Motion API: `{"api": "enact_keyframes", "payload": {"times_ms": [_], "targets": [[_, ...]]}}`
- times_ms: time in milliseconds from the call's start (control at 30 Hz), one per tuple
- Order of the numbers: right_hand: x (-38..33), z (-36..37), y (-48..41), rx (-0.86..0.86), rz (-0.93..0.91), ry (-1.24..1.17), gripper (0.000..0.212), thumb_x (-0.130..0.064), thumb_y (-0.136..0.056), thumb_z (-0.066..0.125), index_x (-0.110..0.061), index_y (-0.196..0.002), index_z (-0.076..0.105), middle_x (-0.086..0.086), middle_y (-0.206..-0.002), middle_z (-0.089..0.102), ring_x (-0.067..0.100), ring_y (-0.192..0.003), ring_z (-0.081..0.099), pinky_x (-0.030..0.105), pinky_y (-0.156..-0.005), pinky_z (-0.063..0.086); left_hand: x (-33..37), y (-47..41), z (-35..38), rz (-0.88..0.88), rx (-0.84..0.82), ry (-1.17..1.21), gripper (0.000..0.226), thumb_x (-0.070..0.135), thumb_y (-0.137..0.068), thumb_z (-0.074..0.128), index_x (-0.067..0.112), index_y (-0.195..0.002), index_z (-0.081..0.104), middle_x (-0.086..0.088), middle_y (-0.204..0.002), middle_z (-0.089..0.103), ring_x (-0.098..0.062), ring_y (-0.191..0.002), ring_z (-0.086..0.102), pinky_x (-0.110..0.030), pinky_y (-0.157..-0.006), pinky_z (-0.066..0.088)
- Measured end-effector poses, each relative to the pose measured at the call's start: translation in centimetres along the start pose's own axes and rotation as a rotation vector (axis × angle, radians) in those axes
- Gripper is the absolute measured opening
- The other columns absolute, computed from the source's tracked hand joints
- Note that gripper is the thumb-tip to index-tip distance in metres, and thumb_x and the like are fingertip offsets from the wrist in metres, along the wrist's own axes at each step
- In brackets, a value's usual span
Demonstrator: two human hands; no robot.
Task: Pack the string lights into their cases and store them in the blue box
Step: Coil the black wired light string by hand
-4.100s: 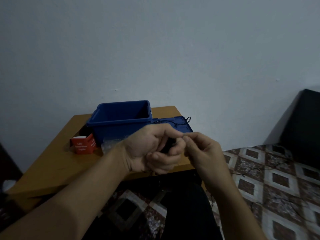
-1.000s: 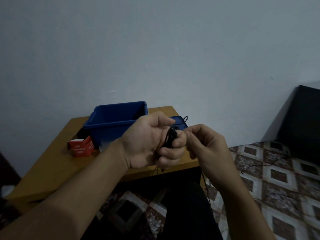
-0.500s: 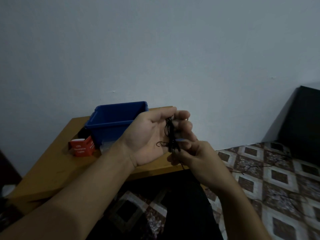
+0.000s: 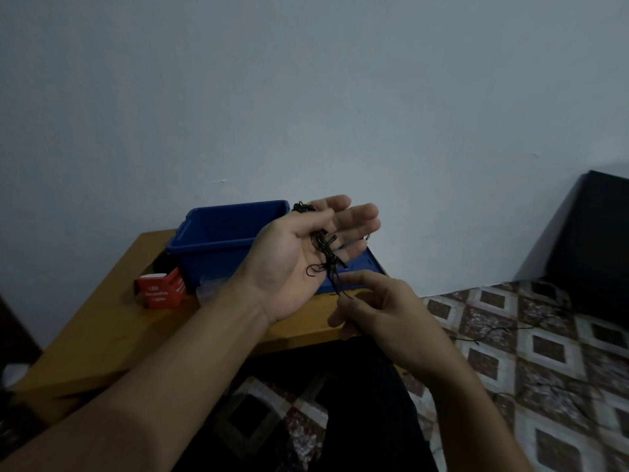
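While the blue box [image 4: 218, 229] sits open-topped at the back of the wooden surface [image 4: 102, 335], near the wall, both hands are up in front of it and hide its right end. Blue lid [image 4: 369, 269] lies flat just right of the box, mostly behind the hands. Red case [image 4: 161, 291] sits at the box's front-left corner, white print on it too blurred to read. Crumpled clear plastic [image 4: 207, 289] sits beside the case, against the box front. Patterned tile floor [image 4: 544, 352] to the right has thin dark wire [image 4: 497, 330] trailing across it; can't tell where it ends. Black cabinet [image 4: 599, 240] in the far right corner. Person's dark trousers [image 4: 357, 403] are under the forearms.

String lights [image 4: 326, 253]: a black bunched coil in the air above the surface's front edge, not in any case or the box. It lies across the left hand [image 4: 289, 267] where palm meets fingers [image 4: 357, 212]. Long axis runs crosswise to those fingers, top end hooked over the hand's far edge toward the wall, bottom end pointing down toward the person.

Left hand is palm-up, fingers straight and spread a little, nothing clenched. Right hand [image 4: 384, 311] is just below it, its fingers [image 4: 354, 277] curled, pinching strands hanging off the coil's lower end.
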State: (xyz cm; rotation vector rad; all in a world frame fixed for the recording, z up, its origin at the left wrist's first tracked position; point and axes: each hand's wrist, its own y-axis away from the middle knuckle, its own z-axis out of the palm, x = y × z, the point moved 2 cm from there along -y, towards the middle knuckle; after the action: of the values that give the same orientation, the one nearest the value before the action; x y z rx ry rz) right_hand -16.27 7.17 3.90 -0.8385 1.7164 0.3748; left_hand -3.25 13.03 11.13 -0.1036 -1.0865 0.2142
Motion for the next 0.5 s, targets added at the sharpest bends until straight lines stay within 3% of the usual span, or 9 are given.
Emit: {"api": "enact_keyframes", "payload": {"times_ms": [133, 200, 300, 367, 500], "targets": [[-0.13, -0.09, 0.19, -0.038, -0.011, 0.013, 0.016, -0.020, -0.103, 0.056, -0.017, -0.105, 0.072, 0.003, -0.084, 0.077, 0.023, -0.071, 0.071, 0.034, -0.074, 0.057, -0.04, -0.22, -0.20, 0.050, 0.073, -0.061, 0.025, 0.003, -0.104, 0.033, 0.006, -0.115, 0.056, -0.018, -0.117, 0.072, -0.029, -0.114, 0.068, -0.042, -0.104, 0.047], [-0.19, -0.13, 0.23, -0.036, -0.002, 0.029, 0.016, -0.020, -0.103, 0.057, -0.020, -0.115, 0.067, 0.001, -0.084, 0.078, 0.017, -0.067, 0.069, 0.031, -0.072, 0.056, -0.03, -0.21, -0.27, 0.065, 0.096, -0.084, 0.024, 0.004, -0.104, 0.033, 0.007, -0.113, 0.056, -0.017, -0.117, 0.072, -0.027, -0.114, 0.068, -0.043, -0.110, 0.042], [-0.37, -0.11, 0.33, -0.057, -0.004, 0.021, 0.038, -0.020, -0.101, 0.059, -0.032, -0.135, 0.051, -0.001, -0.081, 0.077, 0.012, -0.065, 0.065, 0.027, -0.069, 0.055, 0.01, -0.12, -0.37, 0.076, 0.110, -0.080, 0.025, 0.007, -0.105, 0.032, 0.007, -0.114, 0.056, -0.016, -0.117, 0.072, -0.027, -0.115, 0.068, -0.044, -0.112, 0.038], [-0.37, -0.07, 0.34, -0.066, -0.005, 0.024, 0.043, -0.021, -0.100, 0.060, -0.036, -0.138, 0.047, -0.002, -0.077, 0.075, 0.011, -0.064, 0.063, 0.023, -0.066, 0.053, 0.06, -0.08, -0.32, 0.083, 0.108, -0.068, 0.026, 0.008, -0.105, 0.031, 0.006, -0.115, 0.055, -0.017, -0.117, 0.072, -0.028, -0.114, 0.068, -0.045, -0.112, 0.038], [-0.14, -0.08, 0.33, -0.051, -0.009, 0.067, 0.013, -0.024, -0.101, 0.060, -0.020, -0.109, 0.069, -0.002, -0.073, 0.072, 0.013, -0.062, 0.060, 0.032, -0.066, 0.052, 0.12, -0.19, -0.28, 0.143, 0.146, -0.125, 0.023, 0.003, -0.104, 0.034, 0.003, -0.115, 0.054, -0.020, -0.114, 0.072, -0.029, -0.111, 0.069, -0.042, -0.108, 0.044]]}}
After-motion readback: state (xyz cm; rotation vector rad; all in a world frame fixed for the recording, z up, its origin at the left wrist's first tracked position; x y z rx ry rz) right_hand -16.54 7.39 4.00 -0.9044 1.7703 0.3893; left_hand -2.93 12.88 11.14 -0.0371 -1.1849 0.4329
